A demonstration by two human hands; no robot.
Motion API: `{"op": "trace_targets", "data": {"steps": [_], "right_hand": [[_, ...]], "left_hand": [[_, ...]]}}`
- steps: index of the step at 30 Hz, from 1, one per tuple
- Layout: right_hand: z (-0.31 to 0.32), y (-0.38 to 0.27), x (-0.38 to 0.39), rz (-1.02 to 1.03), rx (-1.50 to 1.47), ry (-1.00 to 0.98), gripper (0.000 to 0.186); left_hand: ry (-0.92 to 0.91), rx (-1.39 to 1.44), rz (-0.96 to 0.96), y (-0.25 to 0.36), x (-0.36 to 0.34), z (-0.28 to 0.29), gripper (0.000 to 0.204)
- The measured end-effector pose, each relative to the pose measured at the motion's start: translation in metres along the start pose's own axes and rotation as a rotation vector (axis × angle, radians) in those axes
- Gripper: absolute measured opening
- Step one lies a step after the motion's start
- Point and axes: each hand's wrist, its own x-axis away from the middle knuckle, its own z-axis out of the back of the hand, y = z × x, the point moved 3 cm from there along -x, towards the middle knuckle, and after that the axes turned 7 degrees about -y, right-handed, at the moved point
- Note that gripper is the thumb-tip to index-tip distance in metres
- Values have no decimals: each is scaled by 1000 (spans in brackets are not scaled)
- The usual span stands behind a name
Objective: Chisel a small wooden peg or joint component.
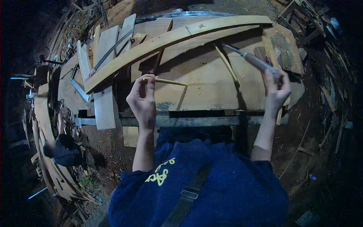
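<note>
My left hand (143, 100) pinches one end of a thin wooden stick (170, 82) between thumb and fingers. The stick points right, held over the wooden worktable (211, 98), and casts a shadow below its tip. My right hand (278, 85) is closed round the thick handle of a hand tool (259, 62). Its narrow metal blade points far left; whether it is a knife or a chisel I cannot tell. Between the two hands lies a second thin stick (227, 63), slanting toward me. Small pale chips are scattered near the left stick's tip.
A long curved beam (181, 36) crosses the table's far side. Several planks (104, 75) and a handsaw-like metal strip (113, 51) lie at the left. A metal rail (204, 121) runs along the near edge. Another person (66, 151) is at the lower left, beside wood scraps (43, 113).
</note>
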Motion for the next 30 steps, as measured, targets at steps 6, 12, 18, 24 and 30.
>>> {"op": "trace_targets", "data": {"steps": [6,12,18,24,30], "right_hand": [[-17,-32,-38,194,-192,76,20],[-56,-22,-42,-51,-862,-43,12],[-87,-48,-15,-54,-1363,-287,20],[-161,-53,19,-276,-1340,-458,17],[-124,-28,3,-277,-1309,-321,14]], "left_hand": [[14,-68,55,-2,8,15,17],[134,3,40,-4,16,38,19],[230,-132,140,-10,21,68,23],[273,-134,162,-16,30,70,30],[238,-54,215,-20,32,66,27]]}}
